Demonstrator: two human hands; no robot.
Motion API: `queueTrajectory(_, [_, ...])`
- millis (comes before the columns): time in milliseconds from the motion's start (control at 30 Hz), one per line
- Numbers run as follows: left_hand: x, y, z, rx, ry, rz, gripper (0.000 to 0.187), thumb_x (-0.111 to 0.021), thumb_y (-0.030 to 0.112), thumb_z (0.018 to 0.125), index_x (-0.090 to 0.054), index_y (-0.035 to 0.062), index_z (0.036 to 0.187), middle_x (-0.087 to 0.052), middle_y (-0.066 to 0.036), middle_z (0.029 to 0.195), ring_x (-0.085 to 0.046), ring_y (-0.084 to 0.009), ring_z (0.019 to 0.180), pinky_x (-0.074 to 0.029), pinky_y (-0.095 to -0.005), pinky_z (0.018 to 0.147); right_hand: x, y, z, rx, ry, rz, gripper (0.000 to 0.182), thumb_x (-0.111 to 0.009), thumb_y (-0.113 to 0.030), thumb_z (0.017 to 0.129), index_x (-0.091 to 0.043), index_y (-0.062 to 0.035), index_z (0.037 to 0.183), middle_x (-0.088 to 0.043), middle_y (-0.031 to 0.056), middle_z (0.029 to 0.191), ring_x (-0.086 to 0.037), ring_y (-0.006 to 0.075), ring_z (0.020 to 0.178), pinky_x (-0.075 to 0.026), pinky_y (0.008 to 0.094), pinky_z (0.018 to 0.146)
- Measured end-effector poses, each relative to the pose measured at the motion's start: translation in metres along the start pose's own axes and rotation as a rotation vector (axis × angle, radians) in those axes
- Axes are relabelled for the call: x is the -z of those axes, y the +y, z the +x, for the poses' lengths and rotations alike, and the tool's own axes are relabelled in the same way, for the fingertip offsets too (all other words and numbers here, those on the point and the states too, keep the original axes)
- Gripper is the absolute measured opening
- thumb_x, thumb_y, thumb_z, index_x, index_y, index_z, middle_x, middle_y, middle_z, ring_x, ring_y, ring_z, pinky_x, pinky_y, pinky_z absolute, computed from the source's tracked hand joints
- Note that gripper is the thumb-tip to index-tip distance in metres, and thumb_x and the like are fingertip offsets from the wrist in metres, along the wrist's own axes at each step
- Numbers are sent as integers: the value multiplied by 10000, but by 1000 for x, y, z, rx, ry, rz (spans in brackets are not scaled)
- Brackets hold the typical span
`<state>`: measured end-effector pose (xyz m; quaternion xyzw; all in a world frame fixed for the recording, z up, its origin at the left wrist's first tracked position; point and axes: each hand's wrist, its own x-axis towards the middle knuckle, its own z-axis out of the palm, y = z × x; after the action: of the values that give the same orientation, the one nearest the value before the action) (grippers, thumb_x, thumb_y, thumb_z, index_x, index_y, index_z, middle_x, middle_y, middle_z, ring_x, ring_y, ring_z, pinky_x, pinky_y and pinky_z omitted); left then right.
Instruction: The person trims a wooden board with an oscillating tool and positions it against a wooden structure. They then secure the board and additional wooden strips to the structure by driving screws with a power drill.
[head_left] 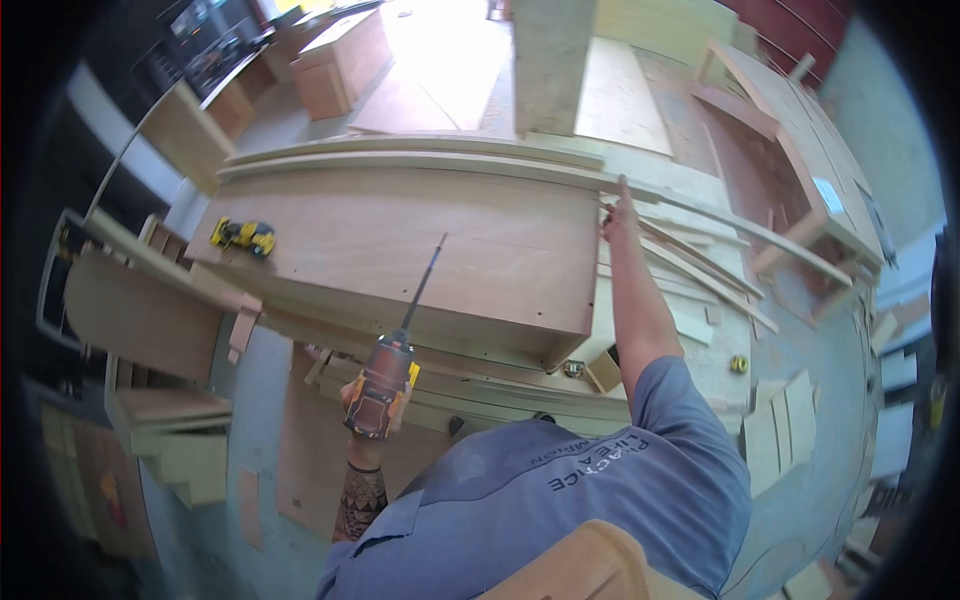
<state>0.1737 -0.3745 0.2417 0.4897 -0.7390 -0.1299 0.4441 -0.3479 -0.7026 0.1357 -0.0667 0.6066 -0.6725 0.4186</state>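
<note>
My left hand (pixel 400 388) is closed around the grip of a cordless drill (pixel 380 392). A long thin dark bit (pixel 428 275) points from the drill up and away, over the top of a plywood cabinet box (pixel 420 225) lying in front of me. My right arm stretches to the box's far right corner. There my right hand (pixel 620 212) is on a long wooden strip (pixel 570 178), with one finger extended over it and the other fingers curled. The strip runs along the box's far edge and out past it to the right.
A second yellow-black power tool (pixel 243 237) lies on the box's left end. Loose wood strips (pixel 700 262) lie to the right. A tape measure (pixel 739 364) is on the floor, a wooden frame (pixel 800 150) at far right, and a pillar (pixel 555 70) beyond the box.
</note>
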Motion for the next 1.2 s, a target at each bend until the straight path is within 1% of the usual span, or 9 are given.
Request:
queueTrajectory(67, [3, 7, -4, 9, 27, -112, 359, -887, 201, 817, -723, 25, 1084, -769, -111, 895, -770, -258, 758, -615, -382, 703, -9, 34, 84, -95, -195, 172, 1016, -902, -612, 795, -495, -146, 1600, -623, 140, 1399, -567, 371, 1299, -464, 603, 1115])
queueTrajectory(233, [7, 15, -10, 54, 33, -189, 381, -912, 172, 835, -704, 13, 1111, -775, -104, 939, -767, -218, 782, -623, -349, 731, -20, 31, 89, -49, -316, 435, 615, -713, -495, 1027, -611, -42, 1431, -667, 152, 1340, -629, 340, 1246, -533, 525, 1141])
queueTrajectory(267, [8, 15, -14, 73, 67, -171, 381, -912, 172, 835, -704, 13, 1111, -775, -104, 939, -767, -218, 782, -623, -349, 731, -17, 36, 106, -34, -298, 447, 625, -725, -508, 1013, -637, -32, 1409, -693, 123, 1231, -643, 317, 1114, -556, 496, 1075])
queueTrajectory(300, [4, 8, -14, 176, 26, -278, 372, -908, 167, 844, -701, 12, 1112, -779, -100, 959, -772, -213, 807, -624, -339, 750, -12, 41, 123, -100, -250, 391, 574, -770, -530, 973, -695, -80, 1320, -685, 62, 1098, -604, 225, 821, -591, 382, 797])
queueTrajectory(500, [16, 23, -11, 184, 28, -255, 367, -895, 175, 866, -713, 12, 1140, -780, -75, 977, -769, -174, 835, -612, -307, 765, -27, 11, 52, -33, 4, 425, 381, -891, -452, 893, -736, -199, 1132, -644, -59, 845, -321, 62, 491, -295, 238, 440])
queueTrajectory(667, [12, 19, -21, 130, 53, -182, 328, -887, 170, 881, -723, 20, 1121, -770, -48, 945, -751, -125, 827, -602, -292, 743, -30, 14, 51, 43, -81, 440, 428, -913, -488, 865, -723, -204, 1123, -612, -62, 823, -379, 72, 509, -333, 227, 453])
queueTrajectory(733, [10, 19, -26, 270, 10, -297, 428, -900, 185, 851, -720, 16, 1201, -781, -126, 1023, -772, -273, 857, -614, -355, 790, -29, 10, 41, 43, -49, 420, 417, -908, -481, 874, -722, -205, 1125, -595, -60, 803, -384, 73, 493, -337, 227, 444])
queueTrajectory(1067, [11, 29, -24, 230, 6, -227, 419, -896, 184, 853, -722, 18, 1196, -772, -119, 1038, -765, -260, 899, -612, -352, 818, -30, 10, 47, -18, 19, 433, 365, -928, -466, 854, -705, -185, 915, -481, -60, 683, -372, 82, 496, -337, 253, 427])
queueTrajectory(1200, [10, 33, -20, 240, -17, -220, 424, -903, 194, 858, -721, 18, 1199, -775, -115, 1036, -769, -262, 897, -614, -347, 821, -30, 8, 41, -14, 34, 454, 334, -914, -452, 885, -710, -201, 965, -579, -47, 700, -361, 79, 467, -286, 255, 414])
